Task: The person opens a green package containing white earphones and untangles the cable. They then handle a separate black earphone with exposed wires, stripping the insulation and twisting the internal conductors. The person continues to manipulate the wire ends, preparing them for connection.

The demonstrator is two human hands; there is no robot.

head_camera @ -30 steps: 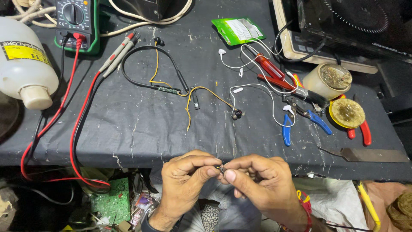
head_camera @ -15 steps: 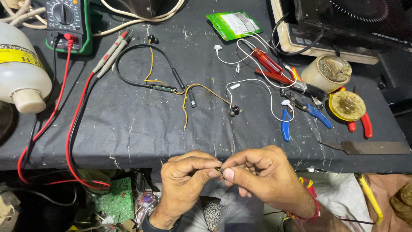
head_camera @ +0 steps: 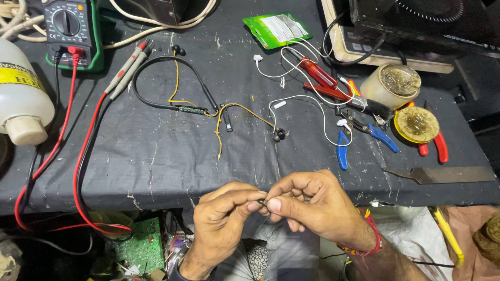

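A tiny dark part (head_camera: 262,200) sat pinched between both hands, left hand (head_camera: 224,218) and right hand (head_camera: 307,205) meeting fingertip to fingertip just off the bench (head_camera: 156,161) edge.

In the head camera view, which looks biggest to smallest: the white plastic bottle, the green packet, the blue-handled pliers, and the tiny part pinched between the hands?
1. White plastic bottle, partly cut off by the edge.
2. Green packet.
3. Blue-handled pliers, close to the packet, so unsure.
4. Tiny part.

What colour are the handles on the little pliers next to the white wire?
Blue. The pliers show clearly in the head view.
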